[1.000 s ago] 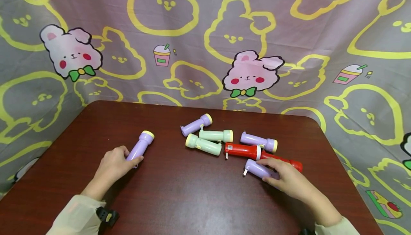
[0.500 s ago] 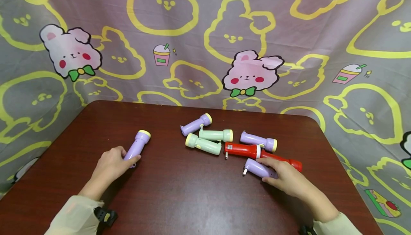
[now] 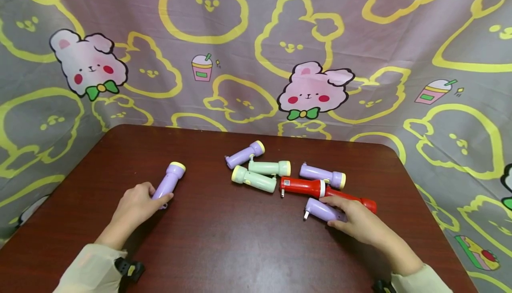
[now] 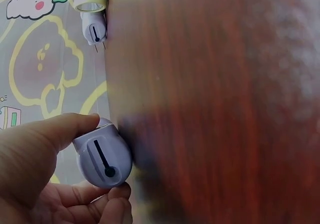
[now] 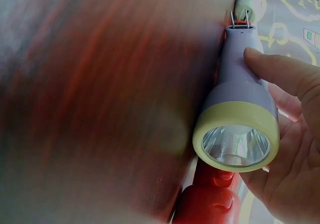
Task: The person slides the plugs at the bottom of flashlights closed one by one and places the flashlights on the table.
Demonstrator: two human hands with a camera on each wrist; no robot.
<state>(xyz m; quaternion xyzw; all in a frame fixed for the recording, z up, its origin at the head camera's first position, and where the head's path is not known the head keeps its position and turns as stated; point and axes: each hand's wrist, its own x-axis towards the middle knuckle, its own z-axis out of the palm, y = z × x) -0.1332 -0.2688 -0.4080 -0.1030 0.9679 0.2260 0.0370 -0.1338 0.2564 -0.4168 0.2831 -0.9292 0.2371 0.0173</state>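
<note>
On the left of the head view, my left hand (image 3: pixel 134 208) grips the tail of a purple flashlight (image 3: pixel 169 182) with a yellow lens rim pointing away from me. The left wrist view shows that flashlight's slotted end (image 4: pixel 106 159) between thumb and fingers. My right hand (image 3: pixel 360 222) holds another purple flashlight (image 3: pixel 321 210) on the table's right side. Its metal plug prongs stick out at the left end, and the hand covers its head in the head view. The right wrist view shows its yellow rim (image 5: pixel 237 111) and reflector, with my thumb on the body.
Red flashlights (image 3: pixel 301 187) lie just behind the right hand, with a purple flashlight (image 3: pixel 322 175) beyond. Nearer the middle are two green flashlights (image 3: pixel 254 179) and a purple one (image 3: pixel 244 156). A patterned curtain (image 3: pixel 240 62) hangs behind the brown table (image 3: pixel 232 248).
My left hand has shifted slightly left with its purple flashlight, mostly in the first half second. The right hand and the other flashlights stay where they were.
</note>
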